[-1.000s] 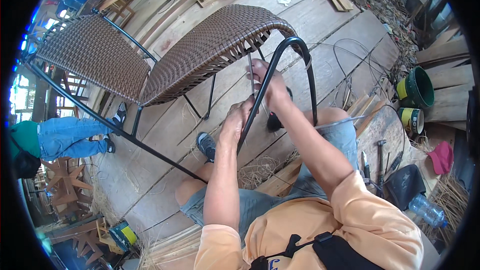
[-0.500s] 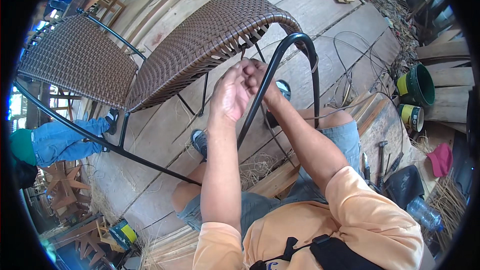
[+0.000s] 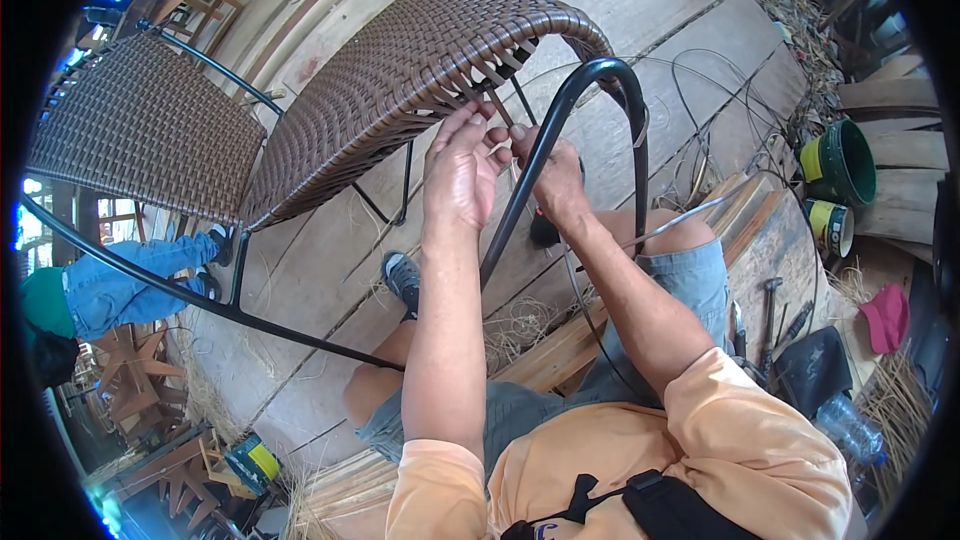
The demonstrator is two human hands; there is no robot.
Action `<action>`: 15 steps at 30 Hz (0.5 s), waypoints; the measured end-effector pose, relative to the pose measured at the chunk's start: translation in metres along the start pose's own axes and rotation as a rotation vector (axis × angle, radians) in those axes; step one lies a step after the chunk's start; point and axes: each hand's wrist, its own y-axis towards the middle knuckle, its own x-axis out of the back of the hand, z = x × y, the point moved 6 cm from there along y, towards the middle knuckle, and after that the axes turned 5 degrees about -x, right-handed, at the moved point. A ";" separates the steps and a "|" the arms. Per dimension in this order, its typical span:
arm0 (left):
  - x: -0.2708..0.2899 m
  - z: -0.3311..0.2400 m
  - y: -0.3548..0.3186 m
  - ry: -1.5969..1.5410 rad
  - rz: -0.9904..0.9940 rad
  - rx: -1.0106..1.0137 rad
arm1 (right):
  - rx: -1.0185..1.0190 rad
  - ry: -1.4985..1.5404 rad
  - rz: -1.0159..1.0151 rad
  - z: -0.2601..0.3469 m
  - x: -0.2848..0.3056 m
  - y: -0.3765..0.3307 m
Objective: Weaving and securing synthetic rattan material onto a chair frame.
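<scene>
A chair frame of black metal tube carries a brown woven seat [image 3: 400, 80] and a second woven panel [image 3: 145, 125] at the left. My right hand [image 3: 552, 175] pinches a brown weaving strip [image 3: 502, 108] that runs up to the underside of the seat's near edge. Beside it, my left hand [image 3: 460, 170] has its palm turned up and fingers loosely bent, with the fingertips at that same edge. Whether they touch the weave is hard to see. The curved black armrest tube [image 3: 545, 140] passes in front of part of my right hand.
Long loose strands [image 3: 700, 100] lie coiled on the plank floor at the right. Beyond my right knee are a hammer [image 3: 770, 315], a pink cap [image 3: 884, 319], a plastic bottle [image 3: 850, 425] and green buckets [image 3: 845, 165]. Another person's jeans-clad legs [image 3: 140, 280] show at the left.
My right hand has drawn away from my left, to the right and slightly down, and the strip now shows stretched between it and the seat. The view has shifted slightly.
</scene>
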 end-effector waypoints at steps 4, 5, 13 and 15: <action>0.002 0.002 0.008 -0.177 0.014 0.073 | -0.008 0.006 0.012 -0.008 0.004 -0.006; 0.002 0.003 0.009 -0.198 0.018 0.075 | -0.008 0.008 0.012 -0.006 0.004 -0.008; 0.000 0.008 0.022 -0.114 0.173 0.128 | -0.106 0.253 0.117 0.005 -0.003 -0.026; 0.001 0.008 0.020 -0.119 0.249 0.211 | -0.105 0.256 0.129 0.004 -0.010 -0.025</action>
